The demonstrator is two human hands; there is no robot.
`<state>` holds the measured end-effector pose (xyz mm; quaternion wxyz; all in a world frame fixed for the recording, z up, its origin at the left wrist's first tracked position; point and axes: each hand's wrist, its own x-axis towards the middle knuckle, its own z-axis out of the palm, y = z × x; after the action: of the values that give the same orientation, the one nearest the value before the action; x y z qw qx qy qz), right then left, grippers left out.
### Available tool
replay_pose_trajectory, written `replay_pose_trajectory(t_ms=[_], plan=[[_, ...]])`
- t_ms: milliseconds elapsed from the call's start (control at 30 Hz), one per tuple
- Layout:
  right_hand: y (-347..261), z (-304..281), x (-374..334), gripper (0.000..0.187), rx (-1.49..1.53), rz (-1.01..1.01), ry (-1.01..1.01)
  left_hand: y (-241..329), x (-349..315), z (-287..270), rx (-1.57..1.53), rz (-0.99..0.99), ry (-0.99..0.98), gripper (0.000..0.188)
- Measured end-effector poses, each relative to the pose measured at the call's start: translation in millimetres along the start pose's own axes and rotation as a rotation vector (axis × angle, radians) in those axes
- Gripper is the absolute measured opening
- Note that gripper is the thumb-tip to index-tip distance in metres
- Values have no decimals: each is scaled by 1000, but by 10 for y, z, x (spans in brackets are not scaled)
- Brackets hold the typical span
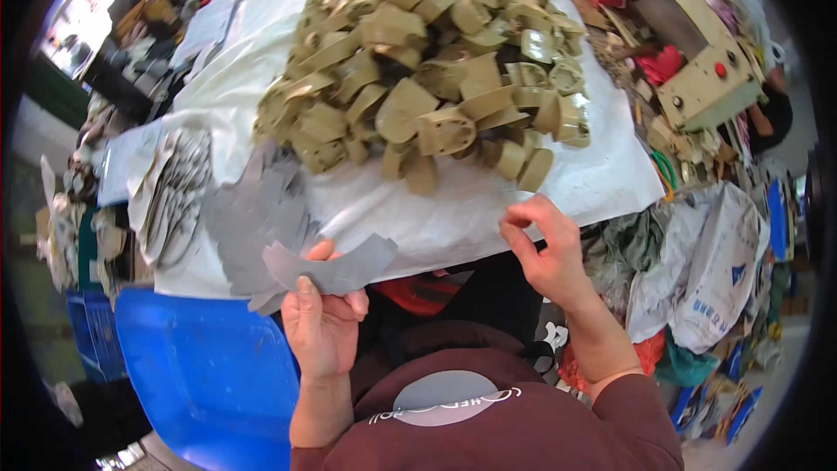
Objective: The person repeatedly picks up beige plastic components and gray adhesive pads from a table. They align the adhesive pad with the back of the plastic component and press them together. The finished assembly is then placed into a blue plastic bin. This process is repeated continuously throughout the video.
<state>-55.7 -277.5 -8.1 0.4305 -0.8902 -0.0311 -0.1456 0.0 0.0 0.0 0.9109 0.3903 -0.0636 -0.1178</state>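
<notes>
My left hand (322, 323) is closed on a thin grey crescent-shaped piece (349, 267), pinched between thumb and fingers above the table's near edge. Just behind it, a fanned stack of similar flat grey pieces (253, 218) lies on the white-covered table (418, 227). My right hand (547, 249) hovers near the same edge, its thumb and forefinger curled together in a pinch. Whatever may be between those fingertips is too small to make out. Beyond both hands rises a big heap of glossy tan moulded pieces (405, 109), shaped like shoe heels.
A blue plastic tub (209, 375) stands below the table at the left. Bundles of pale flat pieces (177, 196) lie at the table's left side. At the right are a beige machine with a red button (711, 78), a white sack (706, 262) and piled cloths.
</notes>
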Motion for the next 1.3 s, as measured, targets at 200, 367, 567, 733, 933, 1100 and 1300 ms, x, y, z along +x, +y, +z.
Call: replay_pose_trajectory(t_ms=[200, 367, 567, 733, 933, 1100, 1300], plan=[[216, -254, 126, 61, -370, -81, 489, -403, 128, 290, -143, -131, -15, 41], [328, -200, 290, 71, -490, -95, 428, -478, 235, 411, -116, -234, -30, 41], [398, -261, 233, 70, -606, -15, 248, -550, 233, 456, -126, -287, -90, 41], [259, -308, 277, 62, -781, 183, 129, -642, 212, 465, -85, -315, -89, 41], [253, -163, 245, 58, -837, 187, 84, -942, 303, 541, 216, -168, -393, 43], [312, -151, 119, 52, -752, 65, 138, -1100, 547, 720, 538, 12, -632, 47], [404, -437, -102, 44, -269, 35, 12, -1259, 548, 667, 394, -121, -597, 48]])
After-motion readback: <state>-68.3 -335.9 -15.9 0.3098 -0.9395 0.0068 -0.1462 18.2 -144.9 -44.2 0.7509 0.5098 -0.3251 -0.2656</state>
